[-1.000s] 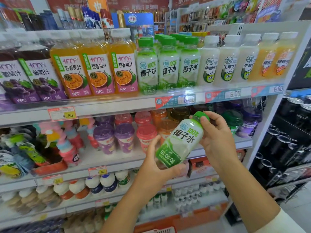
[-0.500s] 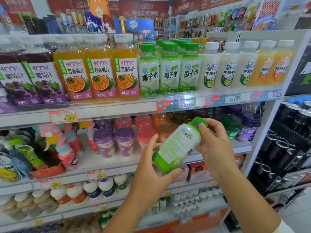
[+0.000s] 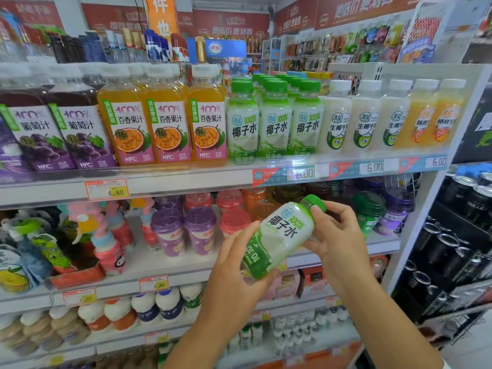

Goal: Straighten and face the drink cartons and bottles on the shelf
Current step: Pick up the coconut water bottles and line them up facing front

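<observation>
A green-capped coconut water bottle (image 3: pixel 282 235) is tilted in front of the shelves, cap up to the right, front label toward me. My left hand (image 3: pixel 234 275) grips its base from below. My right hand (image 3: pixel 338 235) holds its neck and upper side, thumb by the cap. On the top shelf (image 3: pixel 186 182) stand three matching coconut water bottles (image 3: pixel 274 121) in the front row with more behind, all facing forward. Left of them are orange passion-fruit bottles (image 3: pixel 165 123) and purple grape juice bottles (image 3: pixel 77 129); right of them are white coconut milk bottles (image 3: pixel 364 121) and orange drinks (image 3: pixel 436 118).
The shelf below holds purple and red lidded cups (image 3: pixel 183 230), toy-topped drinks (image 3: pixel 106 235) and dark cups (image 3: pixel 370 209). Lower shelves carry small white bottles (image 3: pixel 159 304). A rack of black cans (image 3: pixel 458 235) stands at the right. Price tags (image 3: pixel 106 189) line the shelf edges.
The bottle has been turned in my hands: its front label showed one second ago, its back half a second ago, and its front faces me again now. Both hands kept their hold.
</observation>
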### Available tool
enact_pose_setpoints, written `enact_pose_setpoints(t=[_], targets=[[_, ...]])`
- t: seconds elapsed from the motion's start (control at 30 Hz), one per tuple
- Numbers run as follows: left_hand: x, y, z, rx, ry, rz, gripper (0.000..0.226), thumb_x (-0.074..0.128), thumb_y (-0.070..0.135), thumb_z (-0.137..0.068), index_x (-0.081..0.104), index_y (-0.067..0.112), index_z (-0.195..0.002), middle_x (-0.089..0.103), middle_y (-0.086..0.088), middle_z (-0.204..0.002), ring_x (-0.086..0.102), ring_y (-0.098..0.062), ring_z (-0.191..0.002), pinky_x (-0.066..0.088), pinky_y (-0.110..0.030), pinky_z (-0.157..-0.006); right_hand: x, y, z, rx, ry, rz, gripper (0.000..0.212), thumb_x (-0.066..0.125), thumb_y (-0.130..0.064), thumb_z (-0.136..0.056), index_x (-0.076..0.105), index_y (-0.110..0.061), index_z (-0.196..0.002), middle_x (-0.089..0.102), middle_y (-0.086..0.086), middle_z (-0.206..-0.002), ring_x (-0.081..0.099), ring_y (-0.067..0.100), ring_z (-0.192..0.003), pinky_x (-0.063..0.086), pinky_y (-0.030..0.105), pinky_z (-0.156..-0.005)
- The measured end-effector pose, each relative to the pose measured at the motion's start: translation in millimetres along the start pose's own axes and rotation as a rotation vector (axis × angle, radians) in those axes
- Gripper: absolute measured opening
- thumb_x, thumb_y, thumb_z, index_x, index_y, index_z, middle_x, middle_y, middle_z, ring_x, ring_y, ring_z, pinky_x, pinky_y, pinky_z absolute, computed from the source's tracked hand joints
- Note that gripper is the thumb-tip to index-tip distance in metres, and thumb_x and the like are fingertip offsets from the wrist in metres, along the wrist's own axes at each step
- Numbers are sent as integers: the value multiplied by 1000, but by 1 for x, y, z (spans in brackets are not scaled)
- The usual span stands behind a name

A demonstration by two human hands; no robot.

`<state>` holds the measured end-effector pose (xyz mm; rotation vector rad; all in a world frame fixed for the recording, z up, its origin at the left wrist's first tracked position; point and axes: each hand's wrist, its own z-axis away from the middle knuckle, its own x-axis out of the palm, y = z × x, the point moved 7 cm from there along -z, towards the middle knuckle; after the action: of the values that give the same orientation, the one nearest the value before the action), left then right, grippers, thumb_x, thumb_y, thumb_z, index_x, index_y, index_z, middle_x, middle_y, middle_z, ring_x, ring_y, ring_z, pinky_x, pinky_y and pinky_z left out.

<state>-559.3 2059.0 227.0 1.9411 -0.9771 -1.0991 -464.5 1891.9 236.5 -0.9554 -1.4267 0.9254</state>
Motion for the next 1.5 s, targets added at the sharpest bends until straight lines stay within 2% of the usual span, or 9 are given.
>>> enact_pose_setpoints(t=[0.17, 0.23, 0.33, 0.6, 0.8, 0.9, 1.07, 1.3, 1.5], targets=[[0, -15, -2, -236, -140, 283, 86, 83, 41, -68, 35, 51, -139, 51, 31, -125, 57, 12, -107, 52, -13, -80, 2, 0, 1, -4, -10, -90, 15, 58, -8, -93, 57, -13, -108, 70, 12, -106, 71, 25, -90, 58, 41, -68], [4, -17, -5, -312, -250, 410, 71, 80, 31, -73, 47, 36, -136, 68, 20, -112, 67, 2, -98, 55, -19, -77, 7, -3, 2, -5, -60, -104, 18, 55, -7, -94, 57, -12, -111, 70, 11, -106, 70, 24, -89, 58, 38, -67], [0, -13, -12, -289, -280, 417, 54, 80, 19, -79, 57, 34, -125, 73, 12, -107, 70, -10, -96, 56, -23, -75, 20, -15, 1, 4, -168, -68, 23, 54, -8, -94, 57, -12, -116, 70, 10, -109, 69, 24, -93, 57, 38, -68], [-23, 14, -49, -135, -271, 385, 68, 81, 41, -64, 52, 41, -125, 70, 20, -111, 69, -5, -99, 57, -25, -77, 52, -92, -19, -122, -234, 241, 32, 74, -21, -71, 57, -13, -97, 75, 9, -91, 72, 24, -82, 57, 38, -62], [-68, 68, -113, 118, -159, -36, 73, 62, 79, -65, 38, 60, -131, 54, 36, -123, 51, 16, -111, 45, -13, -88, 92, -173, -43, -367, -315, 237, 23, 67, -8, -83, 60, -19, -101, 75, 9, -92, 71, 19, -74, 57, 33, -55], [-106, 105, -150, 313, 48, -294, 58, 52, 70, -83, 44, 46, -135, 48, 34, -126, 41, 18, -114, 30, -6, -94, 114, -221, -61, -511, -346, 287, 20, 66, -4, -86, 60, -19, -98, 73, 6, -90, 70, 15, -70, 57, 31, -54], [-142, 130, -209, 468, 227, -804, 58, 38, 63, -89, 52, 31, -137, 53, 11, -140, 42, -8, -130, 24, -24, -106, 144, -280, -104, -673, -372, 368, 21, 66, -5, -88, 56, -21, -95, 70, 10, -99, 70, 13, -72, 58, 31, -55], [-133, 115, -253, 378, 114, -897, 60, 34, 69, -91, 46, 37, -141, 40, 16, -150, 30, -3, -141, 18, -28, -117, 193, -302, -183, -777, -394, 547, 21, 70, -13, -87, 55, -27, -94, 68, 6, -103, 69, 28, -92, 60, 48, -75], [-119, 107, -256, 400, 138, -854, 46, 39, 64, -93, 47, 48, -135, 45, 27, -139, 33, 8, -127, 30, -20, -104, 226, -276, -234, -788, -429, 600, 23, 71, -17, -87, 54, -29, -95, 65, 0, -107, 66, 22, -95, 59, 33, -68]])
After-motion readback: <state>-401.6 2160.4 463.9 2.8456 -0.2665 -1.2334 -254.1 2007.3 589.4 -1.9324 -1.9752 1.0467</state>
